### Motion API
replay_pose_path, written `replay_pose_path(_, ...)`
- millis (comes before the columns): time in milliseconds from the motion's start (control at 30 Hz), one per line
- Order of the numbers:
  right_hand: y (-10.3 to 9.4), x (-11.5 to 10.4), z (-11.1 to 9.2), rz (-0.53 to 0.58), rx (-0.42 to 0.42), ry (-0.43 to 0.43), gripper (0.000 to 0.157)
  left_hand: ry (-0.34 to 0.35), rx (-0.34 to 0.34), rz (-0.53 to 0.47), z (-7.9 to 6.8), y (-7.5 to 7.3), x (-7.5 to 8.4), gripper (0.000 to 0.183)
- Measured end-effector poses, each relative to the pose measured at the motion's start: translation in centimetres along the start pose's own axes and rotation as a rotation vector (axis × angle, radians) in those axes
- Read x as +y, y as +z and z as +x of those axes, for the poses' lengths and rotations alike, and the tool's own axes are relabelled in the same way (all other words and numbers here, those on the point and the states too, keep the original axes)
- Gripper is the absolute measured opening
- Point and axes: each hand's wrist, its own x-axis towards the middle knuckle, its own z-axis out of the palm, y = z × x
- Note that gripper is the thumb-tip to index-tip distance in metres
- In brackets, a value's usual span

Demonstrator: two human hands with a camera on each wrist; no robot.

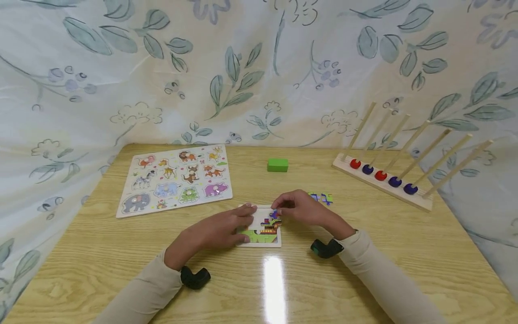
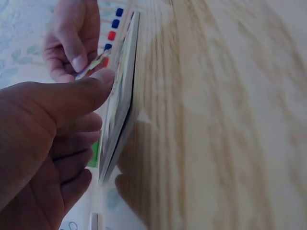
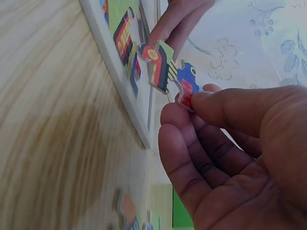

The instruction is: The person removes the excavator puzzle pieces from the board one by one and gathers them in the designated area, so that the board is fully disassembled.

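My right hand (image 1: 301, 207) pinches a jigsaw piece (image 3: 168, 72) by one end, between thumb and fingertips. The piece is blue, red and black with yellow stripes, and is held tilted over the right side of a small puzzle board (image 1: 279, 245). Pieces in green, red and yellow lie in the board's lower part; its pale base shows above them. Across the board's left side lies my left hand (image 1: 222, 227), thumb near the lower part and fingers extended toward the upper edge. In the left wrist view, the left thumb (image 2: 91, 91) reaches over the board.
More jigsaw pieces (image 1: 321, 198) lie beyond the right hand. A green block (image 1: 277, 165) sits farther back. An animal peg puzzle (image 1: 174, 204) occupies the back left, and a wooden rod stand (image 1: 376, 182) with red and blue beads the back right. Behind hangs a patterned cloth (image 1: 259, 112).
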Motion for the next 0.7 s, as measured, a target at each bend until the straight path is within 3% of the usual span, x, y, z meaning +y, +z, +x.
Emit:
replay_pose_path(200,-1.2,0.6,-1.0,-0.02,0.036,0.041,0.015,0.081,-0.013,-0.07,0.3,0.2,0.1,0.057)
replay_pose_path(433,-2.9,1.3,-2.4,-0.023,0.053,0.091,0.015,0.054,-0.045,-0.102,0.5,0.5,0.2,0.061)
replay_pose_path(700,-4.1,2.5,-3.8,-0.045,0.06,0.115,0.016,0.068,-0.085,-0.104,0.7,0.6,0.2,0.062)
